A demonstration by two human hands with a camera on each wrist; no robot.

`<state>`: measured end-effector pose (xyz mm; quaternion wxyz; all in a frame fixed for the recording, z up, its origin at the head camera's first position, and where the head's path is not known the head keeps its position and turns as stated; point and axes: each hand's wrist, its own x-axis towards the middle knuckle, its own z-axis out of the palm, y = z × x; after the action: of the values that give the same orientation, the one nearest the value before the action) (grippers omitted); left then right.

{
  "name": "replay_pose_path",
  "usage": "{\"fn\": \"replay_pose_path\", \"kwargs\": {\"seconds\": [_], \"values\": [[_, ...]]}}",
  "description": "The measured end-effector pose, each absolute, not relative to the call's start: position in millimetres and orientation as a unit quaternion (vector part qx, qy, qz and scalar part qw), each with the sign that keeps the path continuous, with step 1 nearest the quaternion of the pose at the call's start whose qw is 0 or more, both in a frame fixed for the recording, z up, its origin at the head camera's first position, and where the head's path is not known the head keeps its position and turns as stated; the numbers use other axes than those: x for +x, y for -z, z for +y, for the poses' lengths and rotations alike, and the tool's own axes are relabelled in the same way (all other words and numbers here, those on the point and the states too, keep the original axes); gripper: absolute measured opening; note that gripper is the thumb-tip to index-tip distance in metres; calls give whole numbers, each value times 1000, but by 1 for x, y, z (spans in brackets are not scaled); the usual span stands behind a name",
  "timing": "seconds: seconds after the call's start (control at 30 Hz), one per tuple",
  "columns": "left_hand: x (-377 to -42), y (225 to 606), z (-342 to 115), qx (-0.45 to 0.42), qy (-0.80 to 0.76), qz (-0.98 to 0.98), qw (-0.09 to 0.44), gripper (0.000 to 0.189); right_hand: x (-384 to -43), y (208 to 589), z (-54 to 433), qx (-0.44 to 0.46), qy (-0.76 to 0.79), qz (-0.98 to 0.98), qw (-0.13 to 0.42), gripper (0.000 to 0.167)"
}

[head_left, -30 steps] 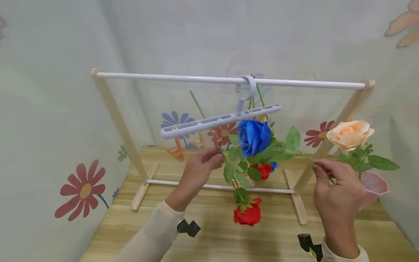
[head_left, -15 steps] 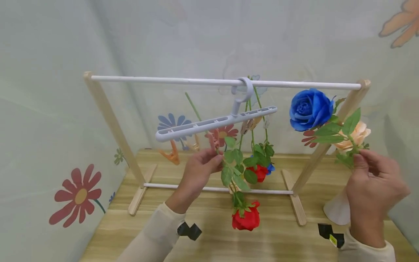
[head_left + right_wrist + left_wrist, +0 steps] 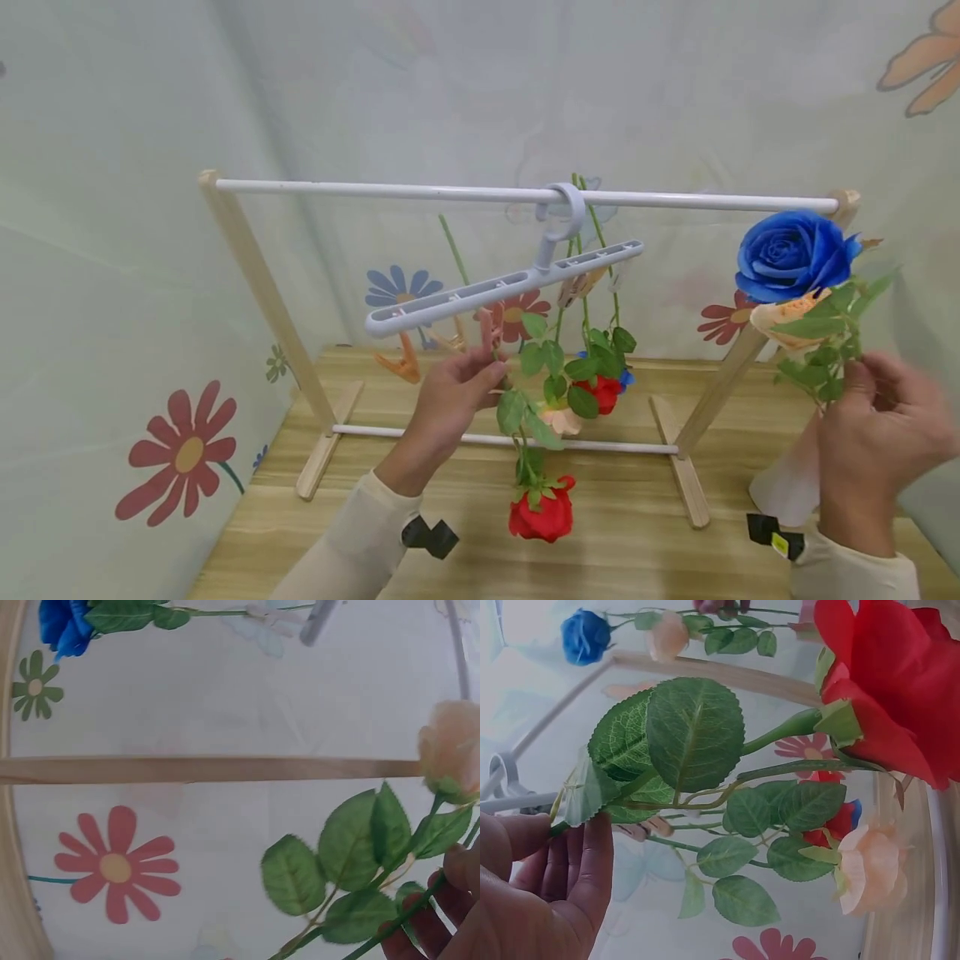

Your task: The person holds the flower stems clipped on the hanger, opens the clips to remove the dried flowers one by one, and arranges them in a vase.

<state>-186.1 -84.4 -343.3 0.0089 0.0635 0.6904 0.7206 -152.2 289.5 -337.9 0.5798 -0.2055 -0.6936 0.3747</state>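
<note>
In the head view my left hand [image 3: 442, 408] pinches the stem of a red rose [image 3: 542, 512], which hangs head down. A pink clothespin [image 3: 491, 329] under the grey hanger [image 3: 465, 296] is right at my fingertips. The left wrist view shows the green stem between thumb and fingers, with leaves [image 3: 694, 735] beyond them. At the right, my right hand [image 3: 885, 442] grips the stem of an upright blue rose [image 3: 791, 254]. Its bloom overlaps a peach rose [image 3: 780, 317] above a pale vase [image 3: 787, 475], which my hand partly hides.
The hanger hooks over the white top bar [image 3: 360, 190] of a wooden rack [image 3: 266, 300]. Behind the left hand's rose, several roses, including another red one [image 3: 600, 393], hang head down from clips. An orange clip [image 3: 405, 358] hangs at the hanger's left end.
My right hand has carried the blue rose rightward, away from the hanger to beside the vase. My left hand stays at the pink clothespin; the red rose has swung slightly left.
</note>
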Motion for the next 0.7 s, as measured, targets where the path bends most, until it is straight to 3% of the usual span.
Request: {"fn": "replay_pose_path", "kwargs": {"seconds": [0.37, 0.7], "values": [[-185, 343, -90, 42, -730, 682, 9, 23, -153, 373, 304, -288, -334, -729, 523, 29], [-186, 339, -93, 42, -730, 683, 8, 21, -148, 380, 308, -307, -309, -735, 520, 40]]}}
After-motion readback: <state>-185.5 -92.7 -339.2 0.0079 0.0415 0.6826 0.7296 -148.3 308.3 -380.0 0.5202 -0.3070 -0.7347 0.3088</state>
